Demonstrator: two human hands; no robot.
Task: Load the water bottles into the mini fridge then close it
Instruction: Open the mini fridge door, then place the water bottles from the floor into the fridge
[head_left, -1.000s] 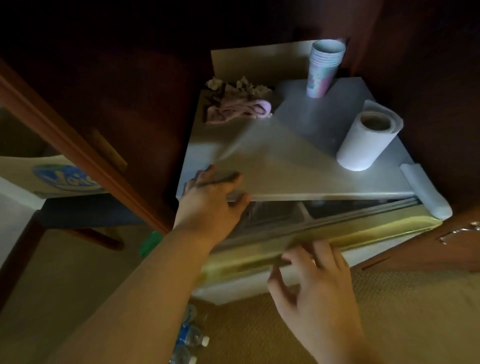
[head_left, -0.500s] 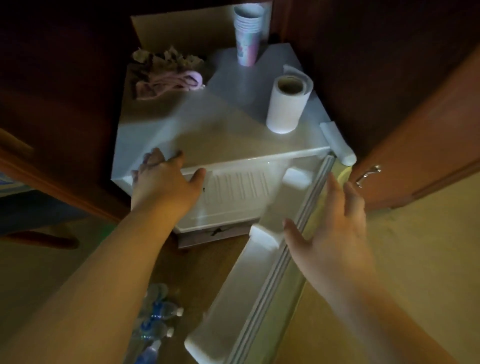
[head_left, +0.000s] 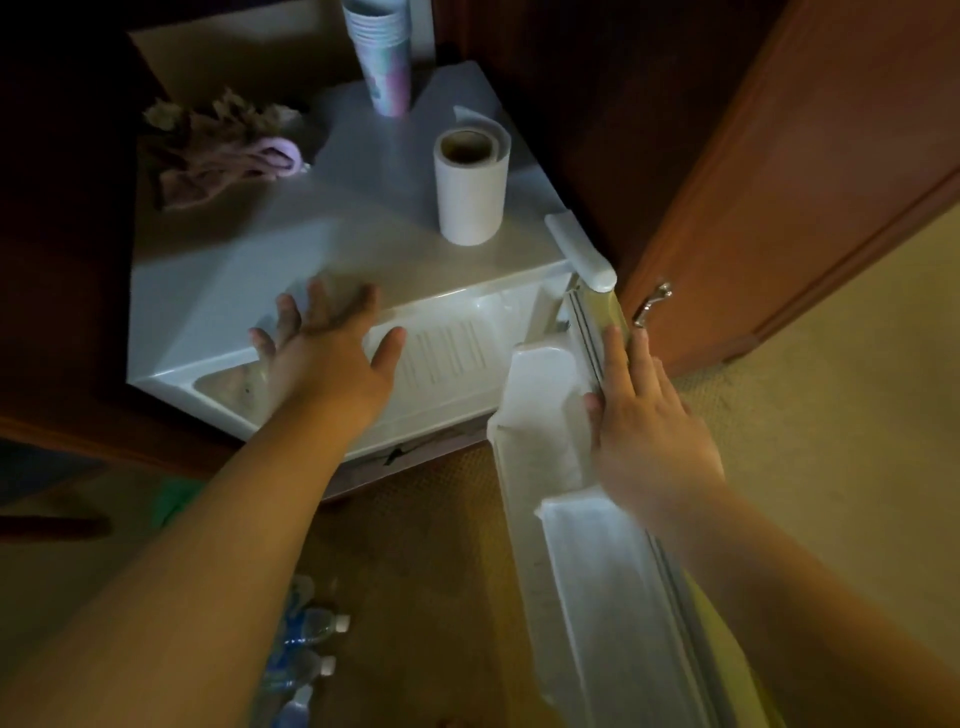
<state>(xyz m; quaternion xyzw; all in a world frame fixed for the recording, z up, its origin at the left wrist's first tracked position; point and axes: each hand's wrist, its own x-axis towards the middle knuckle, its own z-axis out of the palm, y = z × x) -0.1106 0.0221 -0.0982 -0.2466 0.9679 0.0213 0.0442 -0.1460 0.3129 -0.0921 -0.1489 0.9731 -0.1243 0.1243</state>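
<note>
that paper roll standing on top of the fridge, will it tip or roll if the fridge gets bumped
Probably light: the paper roll has a wide hollow core. It stands upright on end near the mini fridge top's right edge, so a knock might topple it. Once on its side it would likely roll, though its loose flap could slow it.

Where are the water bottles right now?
The water bottles lie on the carpet at the bottom of the head view, left of the open fridge door, under the left forearm.
</note>
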